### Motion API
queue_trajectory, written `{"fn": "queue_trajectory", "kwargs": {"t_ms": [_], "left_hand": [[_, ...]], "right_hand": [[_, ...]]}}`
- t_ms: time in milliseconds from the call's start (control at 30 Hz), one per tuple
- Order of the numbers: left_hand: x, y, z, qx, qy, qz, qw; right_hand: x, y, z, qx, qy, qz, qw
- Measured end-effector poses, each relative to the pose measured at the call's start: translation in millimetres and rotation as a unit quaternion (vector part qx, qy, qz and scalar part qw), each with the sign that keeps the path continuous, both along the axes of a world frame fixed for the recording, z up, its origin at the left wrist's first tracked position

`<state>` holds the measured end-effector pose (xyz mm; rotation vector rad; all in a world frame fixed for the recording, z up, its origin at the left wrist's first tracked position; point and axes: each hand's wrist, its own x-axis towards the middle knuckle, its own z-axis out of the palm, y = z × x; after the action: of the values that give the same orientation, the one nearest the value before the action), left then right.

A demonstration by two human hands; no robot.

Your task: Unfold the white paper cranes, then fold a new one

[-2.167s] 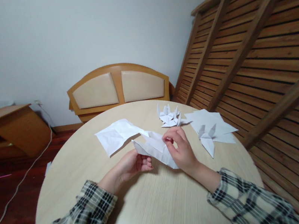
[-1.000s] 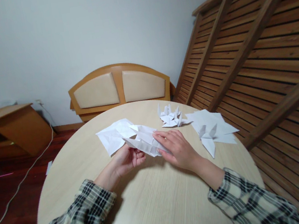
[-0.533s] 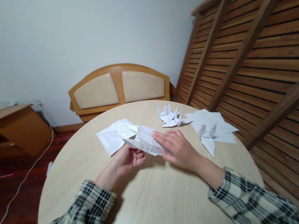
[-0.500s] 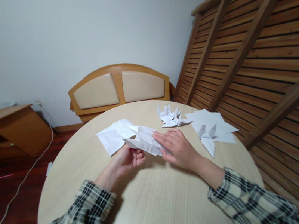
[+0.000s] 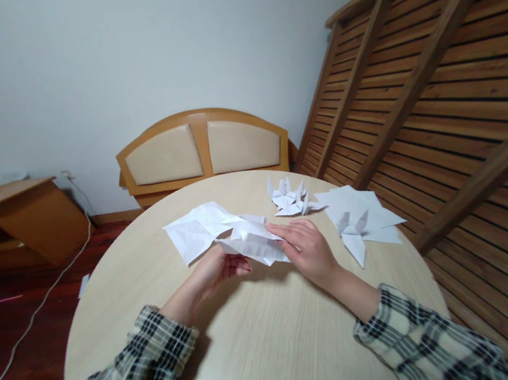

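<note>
Between both hands, above the middle of the round table [image 5: 268,342], is a creased, partly folded sheet of white paper [image 5: 253,241]. My left hand [image 5: 218,267] grips its left end from below, the fingers curled and partly hidden under the paper. On the opposite end, my right hand [image 5: 309,247] pinches the edge with thumb and fingers. Behind the left hand a second creased white sheet [image 5: 195,228] lies flat. Right of my right hand rests a folded paper crane [image 5: 352,237], overlapping some flat white sheets [image 5: 372,206].
Several more folded paper cranes [image 5: 290,197] cluster near the table's far right edge. Beyond stands a wooden headboard [image 5: 201,144] against the wall. A slatted wooden panel [image 5: 451,94] leans along the right side. At left are a low desk [image 5: 35,211] and a white cable [image 5: 37,314].
The paper between my hands has shifted slightly right and its folds look flatter and more spread. My right hand has moved a little right and its fingers are more closed on the edge.
</note>
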<state>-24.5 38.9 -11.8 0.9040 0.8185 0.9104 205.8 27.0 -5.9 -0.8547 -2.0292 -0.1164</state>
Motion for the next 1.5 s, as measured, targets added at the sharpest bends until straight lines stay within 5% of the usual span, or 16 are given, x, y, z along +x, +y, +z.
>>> {"fn": "queue_trajectory", "kwargs": {"t_ms": [500, 733, 1000, 1500], "left_hand": [[-6.8, -4.6, 16.8, 0.138, 0.116, 0.134, 0.975], [-12.8, -2.2, 21.4, 0.269, 0.271, 0.159, 0.911], [-23.4, 9.4, 8.7, 0.367, 0.397, 0.162, 0.825], [-36.2, 8.8, 12.6, 0.428, 0.532, 0.184, 0.707]], "right_hand": [[-4.0, 3.4, -3.1, -0.129, 0.227, -0.037, 0.964], [-4.2, 8.2, -1.4, -0.235, 0.29, -0.018, 0.927], [-5.9, 13.4, -8.6, -0.321, 0.397, -0.003, 0.86], [-0.2, 20.2, -19.1, -0.326, 0.427, -0.025, 0.843]]}}
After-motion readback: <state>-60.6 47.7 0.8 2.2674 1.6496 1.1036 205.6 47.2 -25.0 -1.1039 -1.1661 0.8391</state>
